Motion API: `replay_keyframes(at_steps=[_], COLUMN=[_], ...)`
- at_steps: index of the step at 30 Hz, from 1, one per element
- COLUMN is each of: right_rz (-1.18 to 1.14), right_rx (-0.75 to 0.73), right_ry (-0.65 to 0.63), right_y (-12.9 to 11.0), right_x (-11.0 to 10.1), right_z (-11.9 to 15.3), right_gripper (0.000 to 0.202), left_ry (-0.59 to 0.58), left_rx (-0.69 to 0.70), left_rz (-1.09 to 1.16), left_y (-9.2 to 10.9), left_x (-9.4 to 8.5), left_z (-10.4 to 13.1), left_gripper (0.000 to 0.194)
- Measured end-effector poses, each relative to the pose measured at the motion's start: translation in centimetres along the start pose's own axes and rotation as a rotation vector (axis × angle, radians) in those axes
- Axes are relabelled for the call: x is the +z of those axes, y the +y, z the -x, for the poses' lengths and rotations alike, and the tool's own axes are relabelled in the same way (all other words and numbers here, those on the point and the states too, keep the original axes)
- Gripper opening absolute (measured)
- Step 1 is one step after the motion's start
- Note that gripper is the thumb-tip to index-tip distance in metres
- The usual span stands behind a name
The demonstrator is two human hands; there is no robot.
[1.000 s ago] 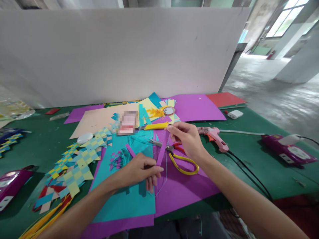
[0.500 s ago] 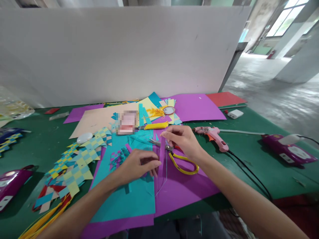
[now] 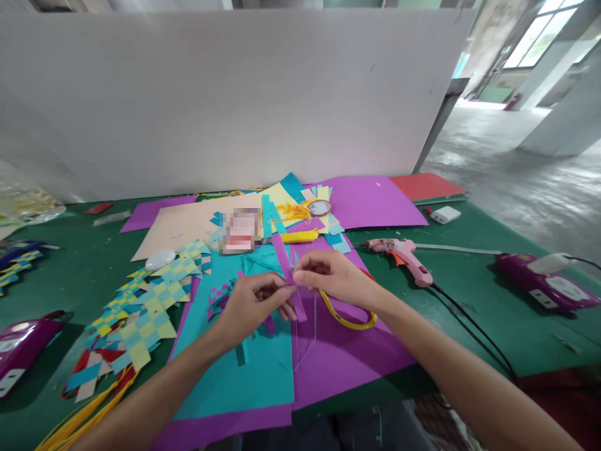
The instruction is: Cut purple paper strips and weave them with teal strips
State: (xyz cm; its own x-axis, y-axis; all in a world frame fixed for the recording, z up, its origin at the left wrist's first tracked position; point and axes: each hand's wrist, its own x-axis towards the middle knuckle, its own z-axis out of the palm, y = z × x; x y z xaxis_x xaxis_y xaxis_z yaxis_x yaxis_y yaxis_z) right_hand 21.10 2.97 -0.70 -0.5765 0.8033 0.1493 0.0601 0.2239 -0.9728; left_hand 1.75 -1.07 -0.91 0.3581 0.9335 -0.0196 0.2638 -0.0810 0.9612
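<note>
A narrow purple paper strip point(image 3: 283, 255) slants between my two hands over the teal and purple sheets. My left hand point(image 3: 258, 304) pinches it near its middle with thumb and fingers. Close by on the right, my right hand point(image 3: 331, 275) has its fingers pressed together at the strip's edge. Under my right hand lie scissors with a yellow handle point(image 3: 350, 322); their blades are hidden. Small teal and purple woven pieces point(image 3: 220, 297) lie left of my left hand on the teal sheet point(image 3: 235, 382).
A pink glue gun point(image 3: 408, 257) with a black cord lies at the right, near a purple power strip point(image 3: 544, 282). Checkered woven paper point(image 3: 150, 307) and yellow tassels lie left. Behind are a yellow cutter point(image 3: 300, 236), a phone-like blurred item point(image 3: 240, 232) and a white panel point(image 3: 211, 94).
The purple strip has turned from nearly upright to slanting up-left. My right hand has moved left and down, close to my left hand, and now covers the scissors' pivot.
</note>
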Motion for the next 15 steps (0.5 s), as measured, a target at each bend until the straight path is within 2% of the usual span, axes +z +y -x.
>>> replay_keyframes(at_steps=[4, 15], right_rz=[0.071, 0.049], right_rx=[-0.022, -0.032], right_ry=[-0.034, -0.043], right_y=[0.15, -0.06], right_x=[-0.12, -0.1], right_z=[0.21, 0.29], right_gripper=[0.022, 0.018], left_ry=[0.019, -0.022], left_rx=[0.03, 0.013], left_rz=[0.046, 0.084], left_y=[0.07, 0.27], left_x=[-0.03, -0.01], left_z=[0.02, 0.18], left_gripper=[0.023, 0.023])
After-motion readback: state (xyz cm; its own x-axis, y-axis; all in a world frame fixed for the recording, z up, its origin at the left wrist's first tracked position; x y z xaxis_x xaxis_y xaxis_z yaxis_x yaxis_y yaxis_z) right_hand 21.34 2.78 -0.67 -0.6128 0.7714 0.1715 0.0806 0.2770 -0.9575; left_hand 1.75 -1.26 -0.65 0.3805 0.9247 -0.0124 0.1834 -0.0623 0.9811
